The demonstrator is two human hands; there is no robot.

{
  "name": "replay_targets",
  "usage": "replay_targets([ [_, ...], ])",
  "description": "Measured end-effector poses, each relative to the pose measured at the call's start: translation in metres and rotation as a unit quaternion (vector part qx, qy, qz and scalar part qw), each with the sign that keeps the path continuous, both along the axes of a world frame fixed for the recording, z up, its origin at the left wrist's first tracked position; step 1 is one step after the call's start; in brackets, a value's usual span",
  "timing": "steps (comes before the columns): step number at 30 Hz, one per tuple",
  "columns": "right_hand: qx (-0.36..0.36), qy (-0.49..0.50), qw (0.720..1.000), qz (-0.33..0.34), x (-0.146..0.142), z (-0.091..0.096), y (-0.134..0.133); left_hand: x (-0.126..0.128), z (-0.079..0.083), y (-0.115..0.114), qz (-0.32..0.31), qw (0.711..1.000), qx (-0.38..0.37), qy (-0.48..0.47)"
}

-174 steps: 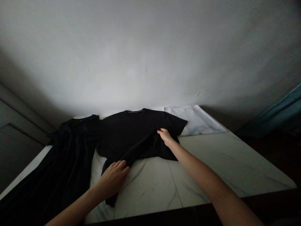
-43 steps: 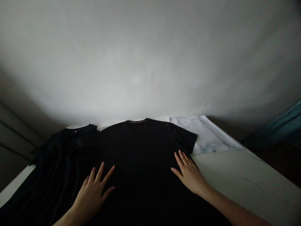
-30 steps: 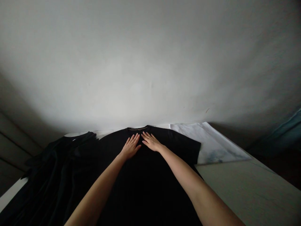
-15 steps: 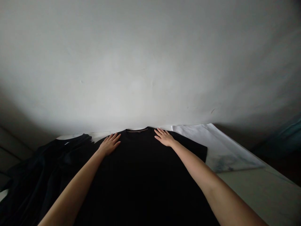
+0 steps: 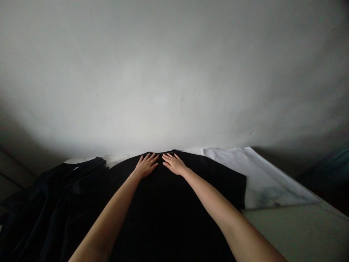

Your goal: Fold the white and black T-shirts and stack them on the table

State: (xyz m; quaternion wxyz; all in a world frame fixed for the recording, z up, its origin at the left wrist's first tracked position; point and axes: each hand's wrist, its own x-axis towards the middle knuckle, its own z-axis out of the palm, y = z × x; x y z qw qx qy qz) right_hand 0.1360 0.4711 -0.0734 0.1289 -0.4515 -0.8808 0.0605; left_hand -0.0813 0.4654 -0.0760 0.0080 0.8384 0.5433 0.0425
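A black T-shirt (image 5: 166,207) lies spread out on the table, its neckline at the far edge near the wall. My left hand (image 5: 146,165) rests flat on it just below the left part of the collar, fingers spread. Close beside it, my right hand (image 5: 174,164) lies flat below the right part of the collar, its fingers also stretched out. The fingertips of the two hands are near each other but apart. The hands partly cover the collar. The shirt's right sleeve reaches out over a white cloth, and its lower part runs out of view.
Rumpled dark clothing (image 5: 46,203) is piled at the left, against the shirt. A white cloth (image 5: 231,154) with a bluish-grey print lies at the right on the pale tabletop (image 5: 294,229). A grey-white wall (image 5: 163,80) rises directly behind the table.
Both hands have moved inward from the shirt's shoulders to the collar, coming close together. The shirt's right sleeve sits slightly lower and farther right in view.
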Motion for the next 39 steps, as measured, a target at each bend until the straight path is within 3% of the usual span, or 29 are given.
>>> replay_targets([
  [5,0.002,0.017,0.997,-0.081,-0.001,0.002,-0.002,-0.003,0.000,-0.003,0.002,0.999,0.036,-0.003],
  [8,-0.045,-0.014,0.990,-0.136,0.006,0.001,-0.004,-0.010,-0.003,-0.006,0.038,0.999,0.026,0.010],
  [15,-0.064,-0.069,0.978,-0.185,0.078,-0.003,-0.005,-0.084,0.000,-0.011,0.069,0.996,0.004,0.061],
  [18,-0.083,-0.090,0.963,-0.238,0.092,0.005,-0.008,-0.094,0.010,-0.019,0.128,0.987,-0.008,0.096],
  [20,-0.073,-0.088,0.958,-0.264,0.080,0.011,-0.018,-0.077,0.016,-0.031,0.184,0.976,0.023,0.111],
  [23,-0.044,-0.041,0.965,-0.256,0.037,0.013,-0.047,-0.021,0.014,-0.065,0.216,0.966,0.112,0.085],
  [27,-0.047,0.010,0.983,-0.180,-0.021,0.004,-0.101,0.048,-0.006,-0.125,0.116,0.988,0.098,0.023],
  [30,-0.042,0.011,0.987,-0.153,-0.030,-0.002,-0.133,0.059,-0.014,-0.156,0.072,0.994,0.076,0.008],
  [32,-0.036,0.000,0.989,-0.146,-0.017,-0.002,-0.146,0.046,-0.011,-0.167,0.074,0.995,0.063,0.006],
  [35,-0.038,-0.021,0.988,-0.148,0.020,-0.001,-0.160,0.005,-0.002,-0.179,0.067,0.997,0.042,0.013],
  [39,-0.049,-0.042,0.973,-0.224,0.075,-0.003,-0.178,-0.052,0.006,-0.207,0.075,0.996,0.023,0.044],
])
